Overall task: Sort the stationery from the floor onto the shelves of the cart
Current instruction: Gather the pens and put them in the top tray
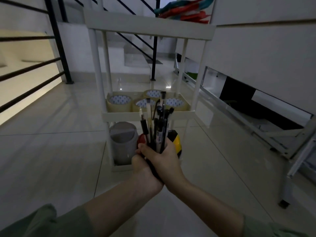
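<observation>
Both my hands are clasped around a bundle of pens (156,124) that stands upright in front of the white cart (150,27). My left hand (143,170) grips the bundle low down and my right hand (165,158) wraps it from the right. The cart's middle shelf (119,115) holds several rolls of clear tape (118,103). On the bottom shelf stand a grey lidded container (123,139), a red item (141,140) and a yellow and black item (176,140), partly hidden behind my hands.
Black stair railings (58,40) run along the left and behind the cart. A white metal frame with a dark panel (256,117) stands at the right. Colourful cloth (184,9) lies at the cart's top level. Glossy floor tiles (51,159) surround the cart.
</observation>
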`<action>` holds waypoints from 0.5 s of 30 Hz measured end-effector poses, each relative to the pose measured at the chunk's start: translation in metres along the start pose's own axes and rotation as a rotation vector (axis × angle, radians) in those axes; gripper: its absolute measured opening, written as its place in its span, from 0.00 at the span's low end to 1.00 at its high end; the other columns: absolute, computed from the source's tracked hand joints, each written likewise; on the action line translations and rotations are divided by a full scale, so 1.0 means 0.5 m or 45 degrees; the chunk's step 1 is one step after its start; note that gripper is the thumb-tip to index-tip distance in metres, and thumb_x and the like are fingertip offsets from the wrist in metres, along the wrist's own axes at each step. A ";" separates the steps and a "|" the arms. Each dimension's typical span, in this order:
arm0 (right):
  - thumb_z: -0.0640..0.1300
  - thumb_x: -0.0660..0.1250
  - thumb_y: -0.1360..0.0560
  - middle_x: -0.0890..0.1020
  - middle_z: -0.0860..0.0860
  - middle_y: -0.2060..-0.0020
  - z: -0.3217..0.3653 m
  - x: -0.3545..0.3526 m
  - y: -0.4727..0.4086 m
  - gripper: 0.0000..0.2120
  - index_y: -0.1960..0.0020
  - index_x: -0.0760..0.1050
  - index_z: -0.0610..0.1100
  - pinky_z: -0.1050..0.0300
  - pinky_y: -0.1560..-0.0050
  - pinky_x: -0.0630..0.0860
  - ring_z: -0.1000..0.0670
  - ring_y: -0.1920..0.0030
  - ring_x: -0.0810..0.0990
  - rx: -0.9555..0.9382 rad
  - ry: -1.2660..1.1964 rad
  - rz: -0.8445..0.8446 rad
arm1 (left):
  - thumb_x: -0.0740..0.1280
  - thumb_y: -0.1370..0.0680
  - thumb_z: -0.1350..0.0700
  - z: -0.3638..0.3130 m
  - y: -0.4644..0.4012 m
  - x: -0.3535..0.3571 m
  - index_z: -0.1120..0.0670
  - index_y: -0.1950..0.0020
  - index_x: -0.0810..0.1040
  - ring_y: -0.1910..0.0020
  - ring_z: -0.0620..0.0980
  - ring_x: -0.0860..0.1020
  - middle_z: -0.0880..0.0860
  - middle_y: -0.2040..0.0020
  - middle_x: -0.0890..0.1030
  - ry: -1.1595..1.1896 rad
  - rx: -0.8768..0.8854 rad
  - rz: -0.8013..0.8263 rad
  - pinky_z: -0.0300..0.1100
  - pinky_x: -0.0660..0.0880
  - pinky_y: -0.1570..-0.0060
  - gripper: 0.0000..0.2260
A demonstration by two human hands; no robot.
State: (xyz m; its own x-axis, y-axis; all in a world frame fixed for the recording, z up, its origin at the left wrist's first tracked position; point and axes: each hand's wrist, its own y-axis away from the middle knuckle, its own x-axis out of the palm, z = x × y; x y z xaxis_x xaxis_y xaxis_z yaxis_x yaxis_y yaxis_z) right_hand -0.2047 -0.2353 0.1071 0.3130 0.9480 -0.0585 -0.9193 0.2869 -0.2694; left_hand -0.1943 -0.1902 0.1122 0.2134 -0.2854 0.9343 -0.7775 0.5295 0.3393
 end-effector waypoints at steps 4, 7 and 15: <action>0.38 0.70 0.29 0.83 0.62 0.67 0.015 0.016 -0.016 0.15 0.62 0.77 0.60 0.64 0.56 0.78 0.61 0.61 0.82 -0.030 -0.063 -0.139 | 0.76 0.36 0.60 -0.004 0.006 0.021 0.56 0.46 0.75 0.56 0.46 0.76 0.51 0.59 0.79 -0.167 0.206 0.081 0.35 0.75 0.56 0.20; 0.35 0.69 0.29 0.84 0.62 0.68 0.044 0.009 -0.033 0.13 0.62 0.78 0.54 0.68 0.61 0.77 0.63 0.62 0.82 0.000 -0.213 -0.209 | 0.57 0.21 0.54 -0.012 0.027 0.065 0.59 0.36 0.74 0.52 0.54 0.77 0.57 0.51 0.80 -0.267 0.105 0.040 0.44 0.72 0.48 0.18; 0.36 0.68 0.28 0.78 0.51 0.75 0.189 -0.037 -0.128 0.07 0.65 0.75 0.42 0.61 0.67 0.76 0.53 0.71 0.78 0.097 -0.270 -0.019 | 0.52 0.19 0.50 -0.049 0.038 0.213 0.59 0.35 0.74 0.41 0.57 0.75 0.59 0.35 0.76 -0.424 0.010 0.112 0.51 0.69 0.43 0.20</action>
State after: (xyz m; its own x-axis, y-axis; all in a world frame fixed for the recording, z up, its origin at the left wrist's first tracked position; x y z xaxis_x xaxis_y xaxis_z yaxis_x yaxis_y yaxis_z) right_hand -0.1743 -0.2579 0.2162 0.2769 0.9491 0.1502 -0.9328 0.3031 -0.1949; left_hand -0.1719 -0.1912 0.2210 -0.0587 -0.4846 0.8728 -0.7893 0.5578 0.2566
